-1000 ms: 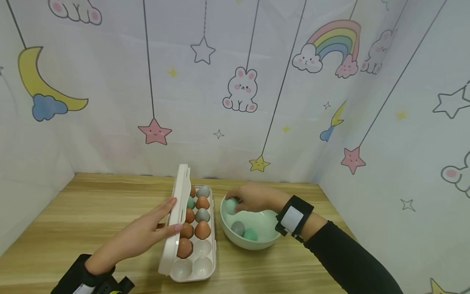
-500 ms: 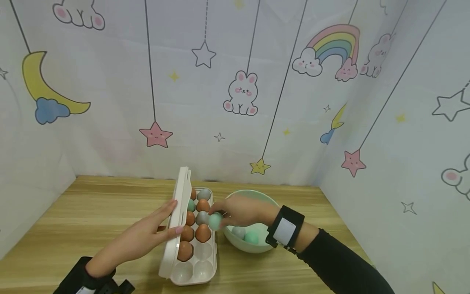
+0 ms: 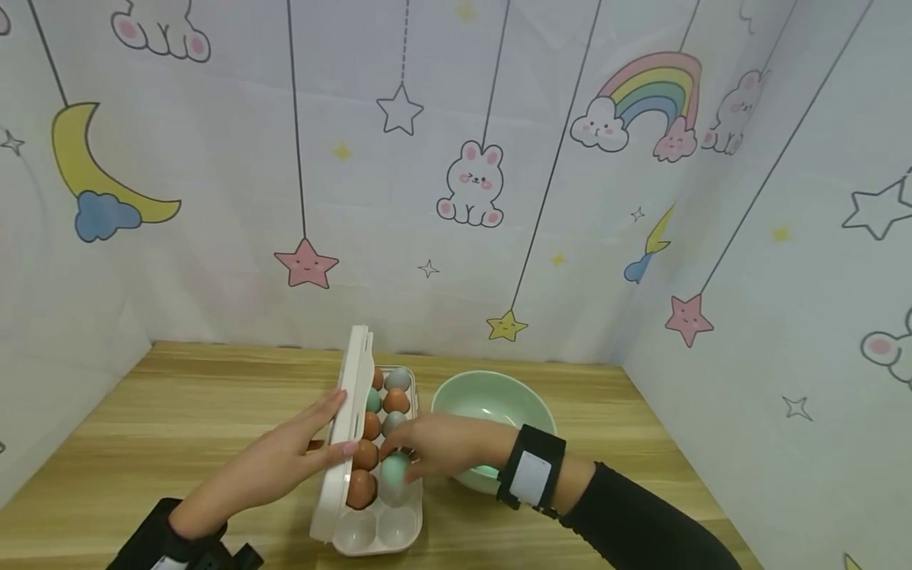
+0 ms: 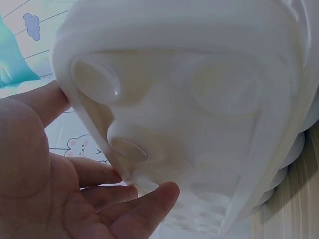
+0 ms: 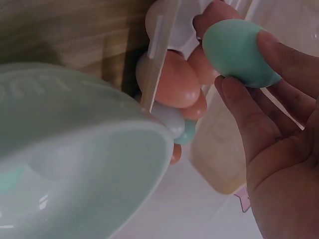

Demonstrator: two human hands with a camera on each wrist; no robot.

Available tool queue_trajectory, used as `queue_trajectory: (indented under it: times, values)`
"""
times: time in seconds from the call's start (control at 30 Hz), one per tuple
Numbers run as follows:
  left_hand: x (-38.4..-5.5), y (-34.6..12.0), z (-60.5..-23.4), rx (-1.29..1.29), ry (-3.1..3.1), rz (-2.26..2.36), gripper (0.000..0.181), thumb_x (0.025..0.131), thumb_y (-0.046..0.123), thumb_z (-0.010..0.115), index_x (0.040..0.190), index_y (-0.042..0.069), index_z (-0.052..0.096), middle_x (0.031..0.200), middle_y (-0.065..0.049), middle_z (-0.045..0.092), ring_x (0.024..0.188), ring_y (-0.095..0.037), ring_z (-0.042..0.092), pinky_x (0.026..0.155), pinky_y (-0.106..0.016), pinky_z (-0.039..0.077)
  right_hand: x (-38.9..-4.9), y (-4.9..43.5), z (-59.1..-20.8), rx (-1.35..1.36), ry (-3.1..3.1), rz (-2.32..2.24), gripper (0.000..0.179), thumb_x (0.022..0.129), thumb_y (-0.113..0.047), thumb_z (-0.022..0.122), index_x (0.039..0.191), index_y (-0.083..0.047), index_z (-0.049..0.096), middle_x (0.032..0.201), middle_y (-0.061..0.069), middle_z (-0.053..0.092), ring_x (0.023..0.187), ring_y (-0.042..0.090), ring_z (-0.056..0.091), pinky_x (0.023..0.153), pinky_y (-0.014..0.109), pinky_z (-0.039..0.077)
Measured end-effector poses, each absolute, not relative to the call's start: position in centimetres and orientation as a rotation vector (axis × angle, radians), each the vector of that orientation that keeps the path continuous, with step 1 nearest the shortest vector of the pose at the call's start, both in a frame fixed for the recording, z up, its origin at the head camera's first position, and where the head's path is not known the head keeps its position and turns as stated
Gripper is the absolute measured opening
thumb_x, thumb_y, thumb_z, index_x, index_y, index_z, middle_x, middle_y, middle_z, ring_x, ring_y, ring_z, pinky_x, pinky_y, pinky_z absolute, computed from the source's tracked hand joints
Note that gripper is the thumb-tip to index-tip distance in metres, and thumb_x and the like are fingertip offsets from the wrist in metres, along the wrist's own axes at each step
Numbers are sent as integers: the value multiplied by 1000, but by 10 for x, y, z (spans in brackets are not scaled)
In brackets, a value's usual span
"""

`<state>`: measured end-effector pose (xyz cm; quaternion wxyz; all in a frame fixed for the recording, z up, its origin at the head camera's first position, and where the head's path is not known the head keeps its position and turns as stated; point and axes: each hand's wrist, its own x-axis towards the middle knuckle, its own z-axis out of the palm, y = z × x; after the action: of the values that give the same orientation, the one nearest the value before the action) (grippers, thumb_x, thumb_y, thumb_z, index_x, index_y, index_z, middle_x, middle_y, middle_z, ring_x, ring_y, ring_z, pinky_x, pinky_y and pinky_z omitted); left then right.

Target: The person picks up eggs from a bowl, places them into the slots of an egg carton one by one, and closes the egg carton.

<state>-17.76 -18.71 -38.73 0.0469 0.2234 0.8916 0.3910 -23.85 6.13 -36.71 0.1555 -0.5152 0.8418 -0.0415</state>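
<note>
A white egg carton (image 3: 413, 507) stands on the table with its lid (image 3: 333, 479) raised. My left hand (image 3: 299, 451) grips the lid's edge, thumb on one side and fingers on the other. Brown, grey and green eggs fill the carton's far cups. Between the fingertips of my right hand (image 3: 445, 447) is a pale green egg (image 5: 239, 52). In the head view that hand is over the carton, with the egg above a cup at the near end of the right row. Whether the egg touches the cup, I cannot tell.
Right of the carton is a pale green bowl (image 3: 492, 384), partly hidden by my right forearm. Inside, the right wrist view shows a green egg (image 5: 10, 179) and a blurred greyish shape. A patterned cloth wall (image 3: 235, 198) rises behind the wooden table (image 3: 214, 396).
My right hand has lifted the pale green egg out of the bowl and carried it left, then nearer to me, over the carton. My left hand keeps holding the lid.
</note>
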Motion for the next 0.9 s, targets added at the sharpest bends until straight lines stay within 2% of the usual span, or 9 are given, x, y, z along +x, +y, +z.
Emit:
queue_trajectory:
  times: [0.23, 0.5, 0.7, 0.9]
  values:
    - [-177, -187, -390, 711, 2774, 1145, 80, 94, 53, 51, 152, 9, 18, 157, -20, 14, 127, -38, 38, 91, -55, 50, -237, 56, -383, -1529, 2373, -82, 35, 85, -18, 72, 118, -15, 62, 109, -10, 65, 92, -5, 51, 82, 11, 44]
    - [-177, -188, -391, 702, 2764, 1160, 80, 94, 53, 51, 152, 10, 17, 157, -19, 13, 121, -35, 47, 89, -52, 52, -235, 53, -391, -1545, 2374, 9, 37, 85, -18, 72, 120, -15, 61, 113, -5, 61, 99, -2, 49, 91, 15, 44]
    - [-177, -188, -389, 681, 2763, 1151, 80, 94, 53, 51, 152, 11, 17, 157, -19, 13, 116, -34, 51, 88, -52, 53, -236, 53, -399, -1582, 2394, 75, 36, 84, -20, 73, 119, -18, 61, 114, -7, 58, 97, -2, 48, 87, 14, 44]
    - [-178, -188, -389, 697, 2763, 1151, 80, 94, 53, 51, 152, 11, 17, 157, -18, 13, 119, -33, 49, 91, -53, 50, -238, 52, -405, -1622, 2398, 83, 33, 83, -18, 73, 115, -21, 63, 108, -8, 57, 93, -2, 46, 82, 12, 43]
